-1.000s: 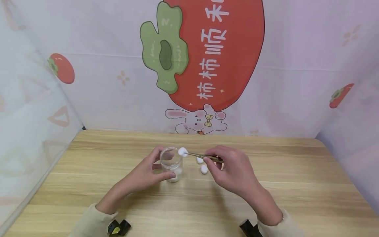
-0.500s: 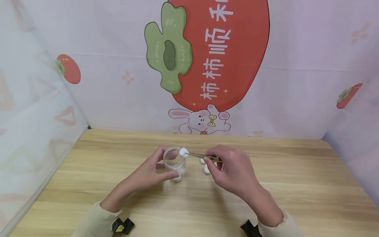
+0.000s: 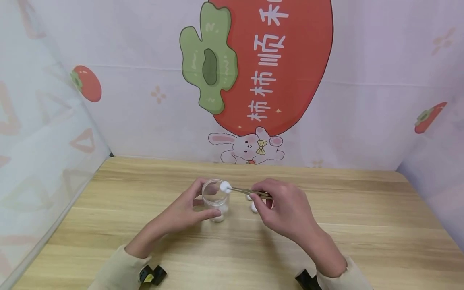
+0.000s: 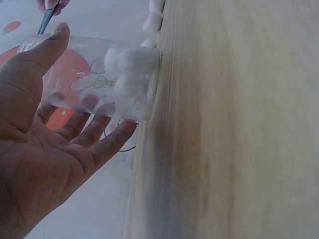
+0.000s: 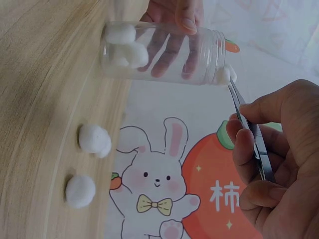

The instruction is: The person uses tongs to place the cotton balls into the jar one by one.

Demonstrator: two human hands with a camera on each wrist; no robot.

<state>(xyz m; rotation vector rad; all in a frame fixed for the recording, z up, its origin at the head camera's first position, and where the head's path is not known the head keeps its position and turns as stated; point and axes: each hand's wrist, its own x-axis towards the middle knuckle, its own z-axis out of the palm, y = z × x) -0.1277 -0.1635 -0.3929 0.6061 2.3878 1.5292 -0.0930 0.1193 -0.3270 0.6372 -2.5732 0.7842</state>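
A clear open-topped jar [image 3: 215, 201] stands upright on the table, several white cotton balls [image 4: 130, 74] at its bottom. Fingers and thumb of my left hand [image 3: 181, 211] curl round its side. My right hand [image 3: 290, 207] pinches metal tweezers [image 5: 253, 137], whose tips hold one cotton ball [image 3: 225, 187] at the right edge of the jar's mouth. In the right wrist view this ball [image 5: 226, 75] is right by the rim, outside the jar; whether it touches the rim I cannot tell.
Loose cotton balls [image 5: 80, 191] lie on the wooden table [image 3: 108, 225] just right of the jar, partly behind my right hand in the head view. A printed cloth [image 3: 145, 121] hangs behind the table and along both sides.
The head view has shifted slightly, so the whole scene sits a little further right in it. The held cotton ball is slightly nearer the jar's mouth; both hands keep their hold.
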